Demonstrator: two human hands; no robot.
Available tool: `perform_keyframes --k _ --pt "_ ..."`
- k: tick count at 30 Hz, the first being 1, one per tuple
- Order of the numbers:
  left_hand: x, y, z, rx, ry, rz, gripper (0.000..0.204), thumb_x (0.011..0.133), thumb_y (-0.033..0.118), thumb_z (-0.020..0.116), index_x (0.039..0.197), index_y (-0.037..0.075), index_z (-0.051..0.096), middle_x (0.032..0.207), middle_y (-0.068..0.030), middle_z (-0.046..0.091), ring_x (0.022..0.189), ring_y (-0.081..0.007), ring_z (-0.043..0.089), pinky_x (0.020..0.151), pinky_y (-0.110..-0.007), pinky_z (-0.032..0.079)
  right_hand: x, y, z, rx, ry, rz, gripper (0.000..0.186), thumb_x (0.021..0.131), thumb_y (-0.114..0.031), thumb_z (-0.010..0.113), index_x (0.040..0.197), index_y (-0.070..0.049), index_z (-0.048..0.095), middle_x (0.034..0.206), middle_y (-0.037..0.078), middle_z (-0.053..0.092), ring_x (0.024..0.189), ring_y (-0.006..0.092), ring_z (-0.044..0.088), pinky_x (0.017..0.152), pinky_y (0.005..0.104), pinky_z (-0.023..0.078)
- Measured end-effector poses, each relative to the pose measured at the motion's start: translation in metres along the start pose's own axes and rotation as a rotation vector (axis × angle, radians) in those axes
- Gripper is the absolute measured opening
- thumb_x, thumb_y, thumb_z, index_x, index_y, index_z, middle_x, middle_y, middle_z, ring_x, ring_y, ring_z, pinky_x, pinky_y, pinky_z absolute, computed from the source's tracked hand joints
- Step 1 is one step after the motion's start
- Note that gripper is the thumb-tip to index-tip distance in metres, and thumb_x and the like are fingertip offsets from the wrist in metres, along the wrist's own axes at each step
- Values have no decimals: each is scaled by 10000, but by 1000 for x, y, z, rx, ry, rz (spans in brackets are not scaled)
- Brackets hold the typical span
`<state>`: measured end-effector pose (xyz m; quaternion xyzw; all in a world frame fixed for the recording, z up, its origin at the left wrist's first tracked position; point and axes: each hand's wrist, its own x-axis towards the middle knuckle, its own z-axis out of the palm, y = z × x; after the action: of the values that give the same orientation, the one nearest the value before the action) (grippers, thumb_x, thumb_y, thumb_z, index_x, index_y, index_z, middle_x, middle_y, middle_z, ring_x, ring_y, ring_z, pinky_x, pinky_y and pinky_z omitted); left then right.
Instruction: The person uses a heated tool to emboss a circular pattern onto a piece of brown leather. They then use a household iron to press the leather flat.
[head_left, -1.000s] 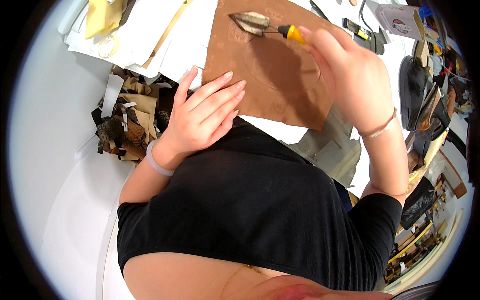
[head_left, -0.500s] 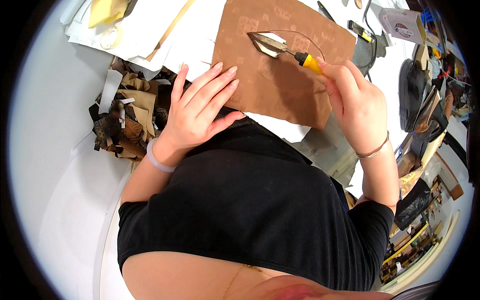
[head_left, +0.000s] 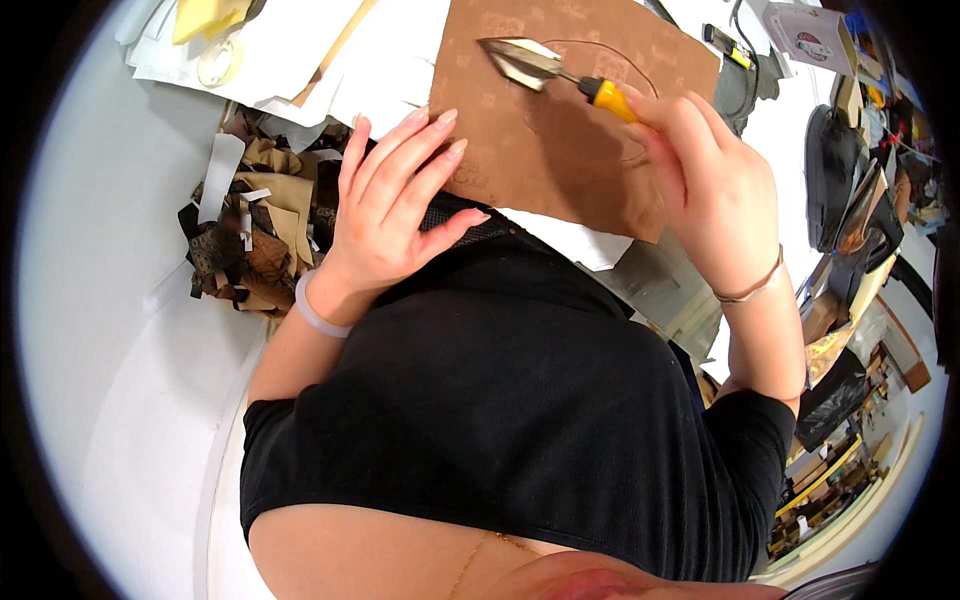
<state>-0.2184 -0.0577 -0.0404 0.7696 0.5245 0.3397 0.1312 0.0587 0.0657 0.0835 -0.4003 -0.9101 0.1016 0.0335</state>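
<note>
My right hand is closed around the yellow handle of a small trowel-like tool. A dark collar and thin metal shank join the handle to its pointed, leaf-shaped metal head. That head is over the upper left part of a brown sheet, which looks like leather, its surface carrying faint patterns and a curved line. White shows around the head; whether it lies on the tool or on the sheet I cannot tell. My left hand, fingers spread and holding nothing, has its fingertips by the sheet's left edge.
Offcuts fill a space left of the table. White papers, a tape roll and a yellow block lie far left. A yellow-and-black cutter, a cord and black shoe-like items are on the right.
The tool's head has moved up and left over the brown sheet, my right hand with it. The sheet sits higher in view. My left hand, still spread, shifts slightly up and left.
</note>
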Motion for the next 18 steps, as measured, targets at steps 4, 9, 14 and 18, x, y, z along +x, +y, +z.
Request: perform_keyframes --k 4,9,14,18 --pt "-1 -6 -3 -18 -1 -3 671 886 362 869 1425 43 629 1507 -154 629 1415 -354 584 1272 -558 280 -15 -1 -1 8 -19 50 207 968 -152 725 1169 -147 677 919 62 648 693 299 697 572 394 561" --pt "-2 -13 -3 -59 -2 20 598 988 343 744 1464 23 574 1539 -201 584 1447 -385 547 1272 -566 274 -16 -14 -1 35 -47 -12 288 928 -132 740 1210 -148 687 918 55 635 690 285 702 565 386 563" --pt "-4 -17 -5 -101 9 31 580 1039 357 657 1478 2 528 1540 -227 554 1447 -404 535 1280 -578 280 -20 -21 -2 70 -111 -52 326 921 -122 733 1242 -163 691 920 49 632 701 278 707 566 380 568" --pt "-6 -20 -6 -121 70 58 566 1065 352 619 1469 -29 513 1531 -246 546 1434 -409 542 1270 -582 317 -22 -18 -3 93 -63 18 275 940 -122 726 1211 -163 694 917 52 644 713 289 706 576 385 564"
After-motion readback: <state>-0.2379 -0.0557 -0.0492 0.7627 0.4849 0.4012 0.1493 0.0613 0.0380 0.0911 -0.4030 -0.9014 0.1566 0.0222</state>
